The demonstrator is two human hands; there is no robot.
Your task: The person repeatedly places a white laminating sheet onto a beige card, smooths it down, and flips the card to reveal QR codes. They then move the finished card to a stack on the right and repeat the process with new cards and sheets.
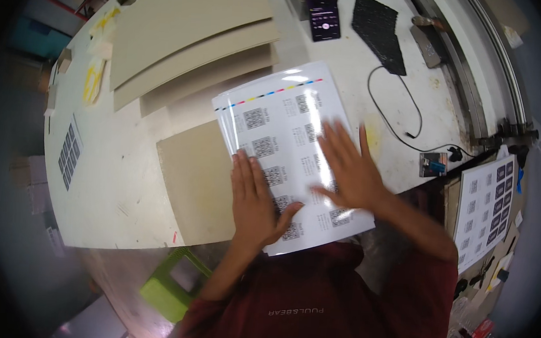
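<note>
A stack of glossy white printed sheets (293,139) lies at a slant in front of me, over the table's front edge. Rows of black square codes cover it, and a strip of coloured marks runs along its far end. My left hand (255,199) rests flat on the left side of the top sheet, fingers together and stretched out, thumb apart. Over the right side of the same sheet is my right hand (350,169), fingers spread and slightly blurred; whether it touches the sheet I cannot tell. Under the stack's left edge a beige board (196,182) shows.
Large beige boards (192,29) are piled at the far left. A lit phone (321,11), a black flat piece (377,28) and a thin black cable (409,97) lie at the back right. More printed sheets (485,208) hang over at the right. A green stool (169,288) stands below the table.
</note>
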